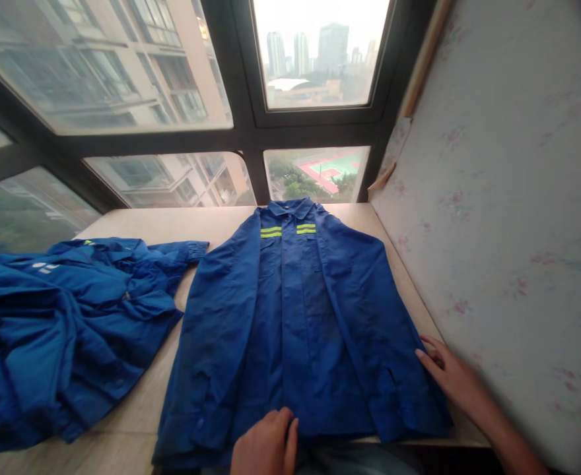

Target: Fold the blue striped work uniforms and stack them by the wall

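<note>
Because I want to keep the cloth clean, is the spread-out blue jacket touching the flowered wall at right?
Apart. In the head view, a strip of pale tabletop shows between the spread-out blue jacket and the flowered wall.

1 jacket [295,316] lies on a ledge [171,224] (windows [315,59] behind), another jacket [72,336] left, the wall [508,198] right

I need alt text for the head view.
A blue jacket with yellow-green stripes lies spread below windows, the left hand at its lower edge, the right hand at its right side. A rumpled jacket lies to its left.
</note>
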Motion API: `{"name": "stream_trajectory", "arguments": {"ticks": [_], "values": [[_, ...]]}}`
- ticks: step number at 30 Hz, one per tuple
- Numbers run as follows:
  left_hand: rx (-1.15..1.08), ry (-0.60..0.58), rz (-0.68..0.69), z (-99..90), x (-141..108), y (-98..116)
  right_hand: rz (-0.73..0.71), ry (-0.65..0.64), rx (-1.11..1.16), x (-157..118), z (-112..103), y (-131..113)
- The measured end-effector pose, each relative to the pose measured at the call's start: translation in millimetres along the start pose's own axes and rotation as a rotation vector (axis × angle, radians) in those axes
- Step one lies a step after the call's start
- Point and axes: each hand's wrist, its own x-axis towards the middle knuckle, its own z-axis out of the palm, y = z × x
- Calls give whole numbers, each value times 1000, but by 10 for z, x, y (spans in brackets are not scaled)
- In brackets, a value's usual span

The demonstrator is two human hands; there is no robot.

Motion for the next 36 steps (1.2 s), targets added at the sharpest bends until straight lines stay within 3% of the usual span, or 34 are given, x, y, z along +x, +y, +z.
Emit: {"name": "stream_trajectory", "arguments": {"ticks": [4,8,11,14,19,23,26,28,32,36], "values": [[-76,51,211,-10,201,425,77,-66,156,-109,-8,36],[-453,-111,402,137,362,1114,35,-167,295,-233,-6,-14],[-638,-231,408,312,459,1555,21,-127,302,-309,-13,-63],[-617,-328,333,461,570,1784,29,-124,296,-362,-31,-107],[-661,-340,169,537,759,1818,95,-136,328,-436,-99,-254],[-802,-376,53,566,914,1738,54,-327,447,-499,-145,-438],[-815,-355,3,637,996,1678,14,-441,568,-399,-131,-541],[-816,-335,-10,675,1008,1653,51,-376,618,-181,-97,-583],[-838,-365,-112,681,960,1617,156,-55,749,598,14,-720],[-828,-414,-138,690,925,1546,103,-129,900,1458,144,-1057]]}}
